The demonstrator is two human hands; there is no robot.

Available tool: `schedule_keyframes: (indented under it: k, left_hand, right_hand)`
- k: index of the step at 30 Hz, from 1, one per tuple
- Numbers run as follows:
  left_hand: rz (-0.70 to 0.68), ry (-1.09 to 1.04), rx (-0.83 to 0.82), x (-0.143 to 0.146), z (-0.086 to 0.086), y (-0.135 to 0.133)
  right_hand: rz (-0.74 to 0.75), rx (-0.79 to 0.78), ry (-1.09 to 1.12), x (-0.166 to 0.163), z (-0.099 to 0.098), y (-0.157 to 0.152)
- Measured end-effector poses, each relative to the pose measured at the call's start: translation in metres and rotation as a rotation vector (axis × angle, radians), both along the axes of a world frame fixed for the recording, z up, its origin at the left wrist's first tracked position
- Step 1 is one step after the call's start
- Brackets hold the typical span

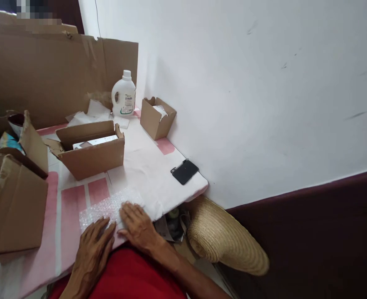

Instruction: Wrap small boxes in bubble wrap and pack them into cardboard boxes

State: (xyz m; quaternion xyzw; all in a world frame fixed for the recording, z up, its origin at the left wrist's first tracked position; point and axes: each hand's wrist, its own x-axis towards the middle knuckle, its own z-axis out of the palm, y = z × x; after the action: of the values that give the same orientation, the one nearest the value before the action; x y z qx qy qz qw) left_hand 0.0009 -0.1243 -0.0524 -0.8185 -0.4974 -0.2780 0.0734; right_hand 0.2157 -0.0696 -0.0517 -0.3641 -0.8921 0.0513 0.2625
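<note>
Two bare hands lie on a clear sheet of bubble wrap (99, 209) at the near edge of a table draped in pink-and-white cloth (149, 170). The left hand (94, 245) rests palm down, fingers slightly bent and parted, on the near edge of the wrap; the right hand (138, 226) lies flatter, its fingers extended over the wrap's right part. Neither grips anything.

Just beyond the wrap, a long brown cardboard box (93, 162) with its top uncovered holds a flat white carton (101, 140) and blocks the way straight ahead. To the left, a tall brown cardboard box (18, 211) and another behind it crowd that side. To the right, near the table's corner, lies a flat black rectangular object (185, 171). Below that corner hangs or rests a woven straw hat (221, 236); which, I cannot tell.

Farther back stand a small brown carton (152, 123) beside the white wall (233, 83) and a white plastic jug (123, 99) with a handle. A broad brown cardboard panel (52, 79) closes off the far side.
</note>
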Motion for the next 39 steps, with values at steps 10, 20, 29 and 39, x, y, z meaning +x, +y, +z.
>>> schedule_keyframes:
  k: [10,20,29,39]
  left_hand:
    - [0.019,-0.03,-0.03,0.004,0.004,-0.002]
    - [0.306,-0.104,-0.155,-0.043,0.021,0.02]
    - [0.377,-0.298,-0.66,-0.036,0.056,0.03]
    - [0.522,-0.549,-0.881,-0.025,0.059,0.028]
  right_hand:
    - [0.059,0.063,0.027,-0.002,0.016,-0.007]
    - [0.249,-0.078,0.074,-0.007,0.014,0.006]
    - [0.213,0.018,-0.014,-0.011,0.028,-0.002]
    - [0.185,0.074,0.015,-0.014,0.02,-0.012]
